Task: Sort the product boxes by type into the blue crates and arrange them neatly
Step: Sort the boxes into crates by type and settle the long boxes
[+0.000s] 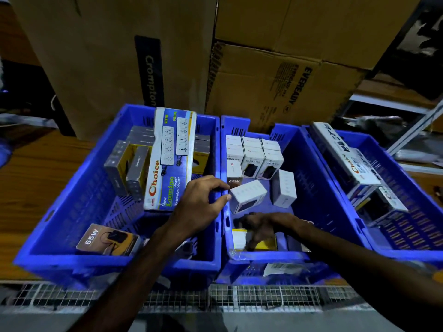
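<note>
Small white power-bank box [248, 195] lies tilted on the middle blue crate [309, 164] floor, just in front of a neat block of Halley boxes [254, 155]. Long Choice extension-socket box [169, 159] leans in the left crate [79, 188], beside grey-yellow boxes [129, 168]. Left hand [201, 202] crosses the shared rim, thumb and finger at the white box's corner, apart. Right hand [261, 227] blurred over a yellow-white box [239, 238]; grip unclear.

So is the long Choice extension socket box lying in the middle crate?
No, the Choice box leans inside the left crate, over grey boxes.
</note>
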`<state>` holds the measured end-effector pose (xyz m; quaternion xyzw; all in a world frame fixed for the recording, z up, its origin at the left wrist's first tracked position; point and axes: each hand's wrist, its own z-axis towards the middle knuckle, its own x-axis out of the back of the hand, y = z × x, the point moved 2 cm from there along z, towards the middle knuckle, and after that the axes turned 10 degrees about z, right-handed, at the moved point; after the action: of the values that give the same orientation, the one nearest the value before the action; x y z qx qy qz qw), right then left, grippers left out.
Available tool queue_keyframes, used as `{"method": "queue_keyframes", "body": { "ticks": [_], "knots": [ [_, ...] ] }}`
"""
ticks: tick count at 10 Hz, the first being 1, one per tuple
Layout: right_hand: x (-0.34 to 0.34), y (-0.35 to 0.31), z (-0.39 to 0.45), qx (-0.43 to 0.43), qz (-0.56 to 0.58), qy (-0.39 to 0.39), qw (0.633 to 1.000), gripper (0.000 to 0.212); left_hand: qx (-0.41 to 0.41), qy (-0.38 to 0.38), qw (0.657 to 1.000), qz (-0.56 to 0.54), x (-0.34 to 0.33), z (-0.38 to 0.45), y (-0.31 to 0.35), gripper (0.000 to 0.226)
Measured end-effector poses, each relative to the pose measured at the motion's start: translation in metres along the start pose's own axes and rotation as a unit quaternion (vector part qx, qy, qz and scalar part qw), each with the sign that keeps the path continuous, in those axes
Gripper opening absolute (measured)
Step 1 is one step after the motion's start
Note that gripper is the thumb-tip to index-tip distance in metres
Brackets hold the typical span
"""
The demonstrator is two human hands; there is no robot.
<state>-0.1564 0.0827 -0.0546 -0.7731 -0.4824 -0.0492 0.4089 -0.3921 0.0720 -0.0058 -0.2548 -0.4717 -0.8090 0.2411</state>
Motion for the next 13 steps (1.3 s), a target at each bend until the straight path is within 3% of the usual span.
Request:
{"method": "queue_keyframes", "body": {
  "ticks": [1,2,3,4,5,7,8,10,12,13],
  "knots": [
    [0.01,-0.032,-0.006,0.015,-0.101,-0.047,0.994,0.033,-0.002,0.002,1.0,-0.003,0.002,0.0,0.0,0.015],
    [0.03,-0.029,0.0,0.043,-0.075,-0.02,0.996,0.04,0.003,-0.003,1.0,-0.017,0.003,-0.001,0.001,0.016],
    [0.066,-0.029,-0.016,0.093,0.005,0.068,0.993,0.058,0.029,0.005,0.998,-0.052,0.004,-0.001,0.001,0.016],
    [0.095,-0.044,-0.037,0.153,0.095,0.167,0.969,0.057,0.064,0.039,0.993,-0.088,0.009,-0.001,0.001,0.013],
    [0.112,-0.061,-0.055,0.223,0.178,0.26,0.922,0.035,0.084,0.084,0.986,-0.116,0.016,0.0,0.003,0.011],
    [0.093,-0.08,-0.065,0.255,0.4,0.29,0.831,0.033,0.128,0.12,0.971,-0.164,0.035,-0.012,-0.006,0.01],
    [0.075,-0.098,-0.063,0.265,0.42,0.28,0.822,0.023,0.141,0.155,0.966,-0.153,0.053,-0.023,-0.018,0.012],
    [0.033,-0.174,-0.032,0.288,0.27,0.307,0.866,0.042,0.182,0.23,0.949,-0.112,0.114,-0.055,-0.052,0.018],
    [-0.024,-0.244,0.016,0.247,-0.005,0.271,0.93,0.057,0.209,0.283,0.934,-0.061,0.161,-0.087,-0.084,0.007],
    [-0.05,-0.268,0.038,0.247,-0.094,0.255,0.93,0.061,0.216,0.3,0.926,-0.081,0.172,-0.1,-0.082,0.008]
  ]
}}
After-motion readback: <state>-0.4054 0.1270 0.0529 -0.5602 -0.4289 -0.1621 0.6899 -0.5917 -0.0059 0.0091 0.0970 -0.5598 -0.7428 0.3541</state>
